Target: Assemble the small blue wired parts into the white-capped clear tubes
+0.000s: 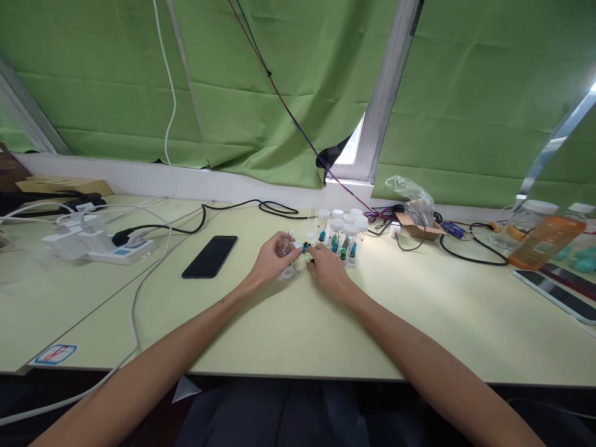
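Note:
My left hand [275,254] is closed around a clear plastic tube [287,272], partly hidden by the fingers. Just to its right, my right hand [327,264] has its fingers pinched on a small blue piece [306,247] with thin dark strands; its exact kind is too small to make out. The two hands nearly meet over the table. Beyond my right hand stands a cluster of several clear tubes with white caps [349,230], upright, with small blue and green pieces inside.
A black phone [210,256] lies left of my hands. Farther left are a white power strip [123,251] and loose cables. At right are a small cardboard box [419,228], an orange bottle [546,243], a clear jar [526,223] and a white-edged phone [556,293].

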Available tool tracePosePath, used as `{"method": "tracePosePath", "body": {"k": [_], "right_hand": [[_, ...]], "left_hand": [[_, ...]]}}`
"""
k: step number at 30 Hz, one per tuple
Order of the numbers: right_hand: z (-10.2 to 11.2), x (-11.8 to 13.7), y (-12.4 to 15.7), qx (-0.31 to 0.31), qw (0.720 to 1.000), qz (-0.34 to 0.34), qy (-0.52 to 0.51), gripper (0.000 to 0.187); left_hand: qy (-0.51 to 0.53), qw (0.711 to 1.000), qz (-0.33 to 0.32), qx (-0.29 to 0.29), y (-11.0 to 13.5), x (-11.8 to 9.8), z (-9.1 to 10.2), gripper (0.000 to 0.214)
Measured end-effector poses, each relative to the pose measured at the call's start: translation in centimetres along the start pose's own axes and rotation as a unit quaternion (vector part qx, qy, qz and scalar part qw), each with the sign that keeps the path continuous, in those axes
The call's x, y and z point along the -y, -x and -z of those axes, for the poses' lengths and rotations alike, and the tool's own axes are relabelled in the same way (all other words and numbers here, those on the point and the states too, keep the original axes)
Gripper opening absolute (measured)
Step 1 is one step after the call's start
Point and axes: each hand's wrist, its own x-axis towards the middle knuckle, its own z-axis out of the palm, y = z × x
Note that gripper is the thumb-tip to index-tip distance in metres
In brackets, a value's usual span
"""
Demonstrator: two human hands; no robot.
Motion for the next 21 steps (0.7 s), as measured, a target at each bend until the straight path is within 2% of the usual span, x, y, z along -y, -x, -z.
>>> {"method": "tracePosePath", "body": {"k": [4,10,14,21], "right_hand": [[-0.2,-0.1,-0.1,0.004,1.0,0.009,-0.024,0.032],[-0.6,0.6,-0.1,0.023,0.995,0.063,-0.076,0.025],[-1.1,1.1,-0.2,0.041,0.996,0.063,-0.055,0.018],[-1.0,1.5,-0.2,0.061,0.996,0.055,0.014,0.02]], "left_hand": [[0.0,1.0,-0.013,0.001,0.0,0.2,0.0,0.043],[-0.011,1.0,-0.028,0.007,0.0,0.1,0.0,0.029],[-0.029,0.999,-0.024,-0.019,0.0,0.0,0.0,0.024],[-0.04,0.998,-0.011,-0.049,0.0,-0.1,0.0,0.021]]}}
